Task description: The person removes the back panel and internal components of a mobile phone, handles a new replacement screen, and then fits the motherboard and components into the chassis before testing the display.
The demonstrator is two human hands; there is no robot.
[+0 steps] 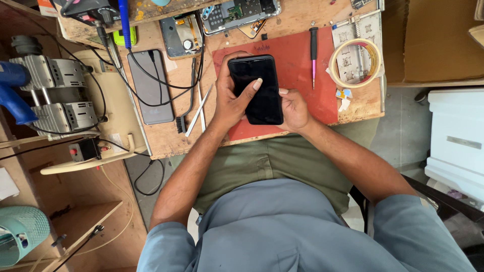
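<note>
A black smartphone (259, 95) with a dark screen is held over a red work mat (295, 55) on a small wooden bench. My left hand (229, 98) wraps its left edge, thumb pressing across the glass. My right hand (295, 111) supports the phone's lower right side from beneath, fingers partly hidden by the phone.
On the bench lie a black-and-pink screwdriver (313, 53), a roll of tape (354, 63), a grey phone (150, 85), an opened phone (239, 14), tweezers (199, 111) and a brush. Left stands a machine with cables (55, 93). White box (456, 136) at right.
</note>
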